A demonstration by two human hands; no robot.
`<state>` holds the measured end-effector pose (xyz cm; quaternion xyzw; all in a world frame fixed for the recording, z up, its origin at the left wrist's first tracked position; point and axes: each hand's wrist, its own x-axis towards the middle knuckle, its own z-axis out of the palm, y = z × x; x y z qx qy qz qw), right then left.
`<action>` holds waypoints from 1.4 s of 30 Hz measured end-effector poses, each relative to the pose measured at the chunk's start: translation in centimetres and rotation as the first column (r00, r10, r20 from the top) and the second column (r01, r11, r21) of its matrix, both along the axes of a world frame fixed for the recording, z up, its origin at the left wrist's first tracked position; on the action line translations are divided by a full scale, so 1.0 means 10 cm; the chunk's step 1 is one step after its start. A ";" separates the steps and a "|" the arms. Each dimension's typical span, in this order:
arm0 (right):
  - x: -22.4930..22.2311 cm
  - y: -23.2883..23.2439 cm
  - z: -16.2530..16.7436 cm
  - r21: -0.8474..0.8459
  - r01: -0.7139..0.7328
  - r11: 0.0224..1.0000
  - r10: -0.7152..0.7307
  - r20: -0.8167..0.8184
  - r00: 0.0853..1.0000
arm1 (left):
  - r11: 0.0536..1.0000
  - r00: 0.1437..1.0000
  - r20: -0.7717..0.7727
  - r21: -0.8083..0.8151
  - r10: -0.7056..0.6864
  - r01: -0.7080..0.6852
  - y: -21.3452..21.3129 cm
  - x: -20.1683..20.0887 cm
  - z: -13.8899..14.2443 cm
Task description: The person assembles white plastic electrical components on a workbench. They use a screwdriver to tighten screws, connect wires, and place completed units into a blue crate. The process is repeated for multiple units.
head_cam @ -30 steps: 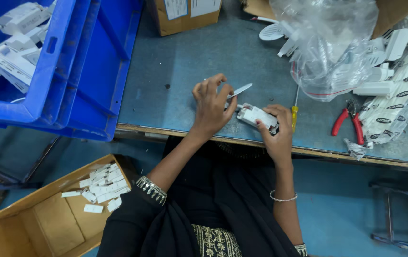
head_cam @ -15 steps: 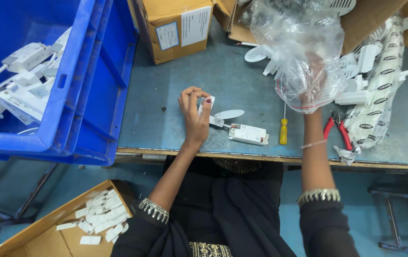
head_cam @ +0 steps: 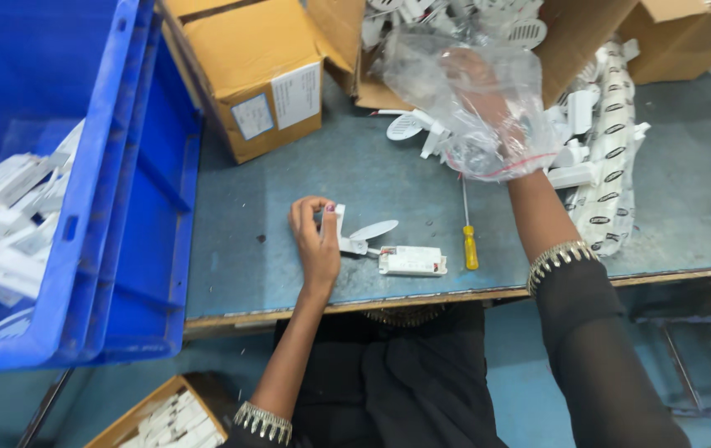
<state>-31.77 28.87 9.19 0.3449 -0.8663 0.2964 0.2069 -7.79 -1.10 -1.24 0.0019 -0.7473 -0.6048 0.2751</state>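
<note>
My left hand (head_cam: 315,239) rests on the grey-blue table (head_cam: 247,216) and grips a small white plastic piece (head_cam: 335,224) upright between fingers and thumb. Just right of it lie a white oval-bladed part (head_cam: 370,232) and a white rectangular box-shaped unit (head_cam: 412,260). My right hand (head_cam: 481,99) is reached deep into a clear plastic bag (head_cam: 463,83) at the back of the table; through the crumpled film I cannot tell whether its fingers hold anything. A yellow-handled screwdriver (head_cam: 469,241) lies beside the white unit.
A big blue crate (head_cam: 81,207) with several white parts fills the left. A closed cardboard box (head_cam: 256,75) stands behind my left hand. Loose white parts and a strip of packed pieces (head_cam: 613,158) lie at the right. A cardboard box of white parts (head_cam: 168,419) sits on the floor.
My right hand let go of the white unit, which now lies on the table, and reached up into the plastic bag. My left hand stayed low, holding the small white piece.
</note>
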 end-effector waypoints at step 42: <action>-0.45 -0.44 -0.01 -0.339 0.042 0.940 0.118 0.439 0.891 | 0.996 0.999 0.046 0.089 -0.021 0.017 0.10 -0.05 0.07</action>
